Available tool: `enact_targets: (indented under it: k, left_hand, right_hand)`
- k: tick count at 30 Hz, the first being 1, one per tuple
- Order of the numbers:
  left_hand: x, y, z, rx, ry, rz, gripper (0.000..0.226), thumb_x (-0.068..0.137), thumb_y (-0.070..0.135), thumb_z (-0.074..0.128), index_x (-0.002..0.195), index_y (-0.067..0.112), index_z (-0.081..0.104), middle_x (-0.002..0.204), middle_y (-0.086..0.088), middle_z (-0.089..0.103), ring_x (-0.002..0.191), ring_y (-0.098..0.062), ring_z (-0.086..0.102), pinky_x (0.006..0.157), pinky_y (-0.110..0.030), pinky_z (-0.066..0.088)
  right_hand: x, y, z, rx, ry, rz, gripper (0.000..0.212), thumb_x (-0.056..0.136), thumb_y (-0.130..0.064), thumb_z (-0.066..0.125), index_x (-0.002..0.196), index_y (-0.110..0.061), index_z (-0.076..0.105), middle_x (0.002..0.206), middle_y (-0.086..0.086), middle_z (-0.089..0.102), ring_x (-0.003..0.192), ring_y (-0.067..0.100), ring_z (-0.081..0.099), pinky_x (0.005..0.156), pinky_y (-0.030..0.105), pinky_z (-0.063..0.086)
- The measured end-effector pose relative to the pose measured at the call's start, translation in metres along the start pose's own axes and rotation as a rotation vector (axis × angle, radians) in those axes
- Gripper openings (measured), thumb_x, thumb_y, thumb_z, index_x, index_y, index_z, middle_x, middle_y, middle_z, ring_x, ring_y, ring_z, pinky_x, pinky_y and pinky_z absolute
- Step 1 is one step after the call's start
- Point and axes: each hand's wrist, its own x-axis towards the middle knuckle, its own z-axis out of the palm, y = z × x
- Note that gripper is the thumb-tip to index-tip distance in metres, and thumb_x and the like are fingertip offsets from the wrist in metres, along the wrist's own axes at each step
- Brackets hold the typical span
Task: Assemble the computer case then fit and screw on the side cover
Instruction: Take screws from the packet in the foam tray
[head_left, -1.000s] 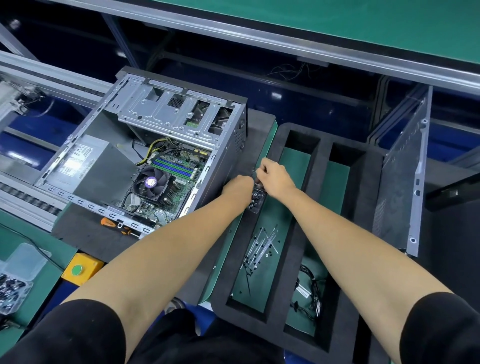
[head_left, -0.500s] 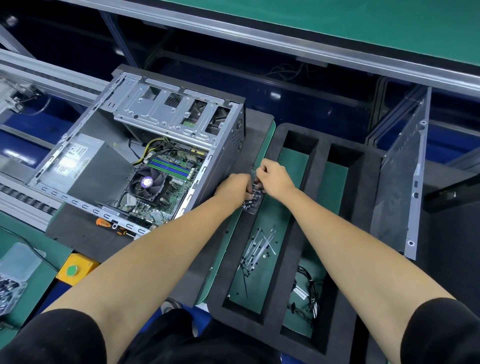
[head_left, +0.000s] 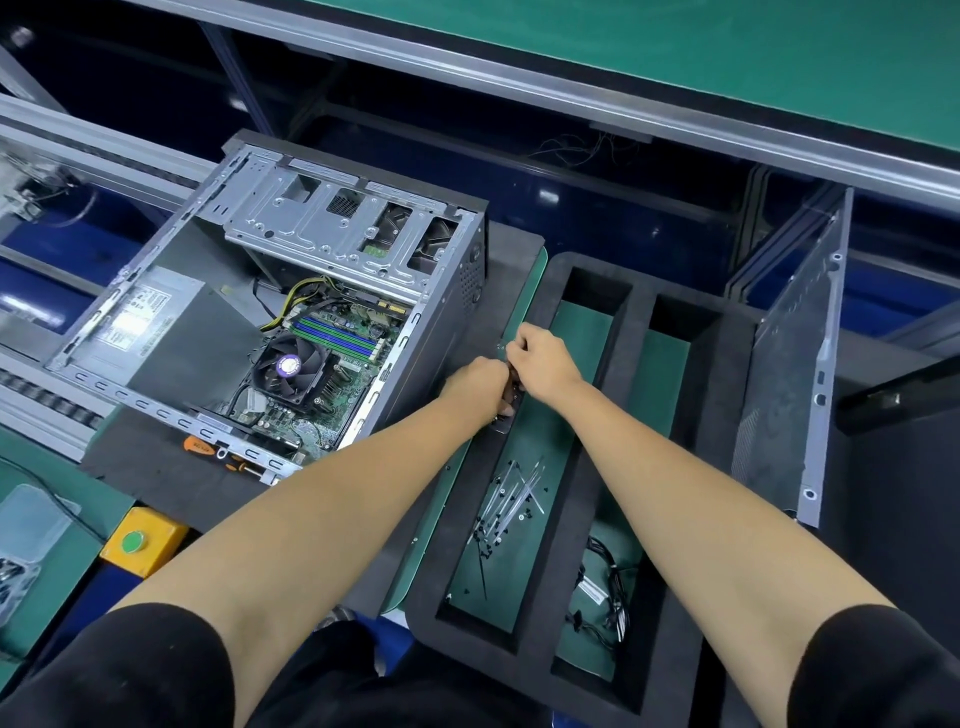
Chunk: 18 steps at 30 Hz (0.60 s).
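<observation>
Item: small dark metal part (head_left: 506, 410), held over the near-left slot of the foam tray (head_left: 727, 364), just right of the open computer case (head_left: 291, 332). My left hand (head_left: 480, 382) and right hand (head_left: 540, 361) both curl round it, fingers closed; exact pinch hidden. Side cover (head_left: 789, 374) stands upright at the tray's far right, not yet fitted. Handling: I judge it best to steady the part with both hands before carrying it to the case
</observation>
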Motion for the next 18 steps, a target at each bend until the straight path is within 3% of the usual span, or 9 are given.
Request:
enact_targets:
  k: [4,6,8,10,12,14,18]
  left_hand:
    - [0.001,0.002,-0.002,-0.010,-0.005,0.004,0.013,0.094,0.013,0.066,0.105,0.006,0.066,0.097,-0.009,0.063,0.083,-0.027,0.060,0.072,-0.034,0.049]
    - [0.001,0.001,-0.005,-0.012,-0.020,0.023,0.009,0.098,0.014,0.061,0.098,0.004,0.062,0.093,-0.011,0.059,0.082,-0.027,0.058,0.072,-0.036,0.048]
    - [0.002,-0.004,-0.008,-0.083,-0.017,0.003,0.013,0.099,0.012,0.058,0.090,0.002,0.062,0.095,-0.015,0.062,0.083,-0.030,0.060,0.076,-0.038,0.051]
    - [0.001,-0.012,-0.010,-0.170,-0.012,-0.041,0.017,0.099,0.008,0.056,0.102,-0.002,0.070,0.102,-0.016,0.068,0.085,-0.025,0.062,0.079,-0.037,0.053]
    - [0.000,-0.020,-0.008,-0.288,-0.033,-0.059,0.021,0.101,0.005,0.053,0.106,-0.004,0.071,0.103,-0.013,0.071,0.081,-0.019,0.060,0.070,-0.030,0.049]
    - [-0.001,-0.025,-0.005,-0.481,-0.072,-0.076,0.021,0.103,0.006,0.049,0.098,-0.004,0.067,0.104,-0.015,0.072,0.073,-0.017,0.058,0.064,-0.027,0.046]
    - [-0.001,-0.027,-0.003,-0.775,-0.035,-0.143,0.016,0.103,0.013,0.041,0.086,0.015,0.042,0.086,-0.013,0.055,0.060,-0.015,0.038,0.048,-0.026,0.031]
  right_hand:
    - [0.000,-0.001,-0.001,-0.008,0.014,-0.006,0.028,0.098,-0.022,0.050,0.073,-0.015,0.040,0.076,0.008,0.054,0.071,0.023,0.046,0.063,0.036,0.043]
    - [0.000,-0.001,-0.002,0.006,0.009,0.007,0.027,0.099,-0.021,0.051,0.074,-0.015,0.041,0.080,0.013,0.061,0.071,0.023,0.050,0.068,0.046,0.058]
    - [0.000,-0.002,-0.003,0.017,-0.003,0.033,0.025,0.099,-0.021,0.050,0.076,-0.015,0.043,0.092,0.020,0.069,0.070,0.024,0.054,0.072,0.058,0.060]
    - [-0.001,-0.003,-0.003,0.018,-0.008,0.046,0.024,0.099,-0.021,0.050,0.077,-0.015,0.043,0.097,0.022,0.070,0.069,0.023,0.055,0.069,0.060,0.060]
    - [-0.002,-0.004,-0.003,0.018,-0.010,0.044,0.023,0.099,-0.021,0.050,0.077,-0.015,0.043,0.098,0.022,0.070,0.069,0.024,0.059,0.066,0.060,0.060]
    - [-0.003,-0.006,-0.004,0.015,-0.013,0.041,0.023,0.099,-0.021,0.050,0.078,-0.016,0.043,0.097,0.021,0.071,0.073,0.032,0.068,0.066,0.059,0.060]
    - [-0.006,-0.009,-0.006,0.022,-0.030,0.053,0.022,0.100,-0.020,0.050,0.080,-0.015,0.045,0.098,0.020,0.071,0.087,0.039,0.073,0.065,0.058,0.061]
